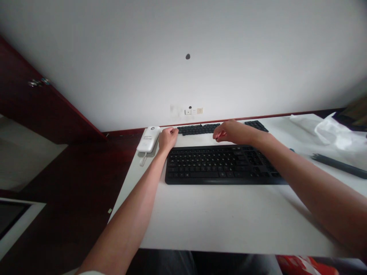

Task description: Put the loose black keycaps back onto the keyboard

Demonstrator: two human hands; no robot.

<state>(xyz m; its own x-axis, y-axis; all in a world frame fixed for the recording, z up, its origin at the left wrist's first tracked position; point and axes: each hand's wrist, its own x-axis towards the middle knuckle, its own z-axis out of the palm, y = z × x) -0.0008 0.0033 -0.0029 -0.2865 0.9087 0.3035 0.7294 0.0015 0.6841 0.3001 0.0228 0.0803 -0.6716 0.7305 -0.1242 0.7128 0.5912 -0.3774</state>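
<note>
A black keyboard (206,174) lies flat across the white table, its keys facing up. Behind it, small black keys (197,129) are laid out in rows, with a further block of black keys (256,125) to the right. My left hand (168,138) rests closed at the keyboard's far left corner; whatever its curled fingers may hold is hidden. Above the strip of table between keyboard and rows is my right hand (231,131), fingers pinched together and pointing left. Anything in that pinch is too small to make out. My right forearm covers part of the number pad.
A white power bank-like device (149,139) with a strap stands at the table's (215,217) left edge. Crumpled white plastic (335,131) and a long dark strip (340,165) lie at right. A wall with sockets (194,111) rises behind; a dark red door (37,84) is at left.
</note>
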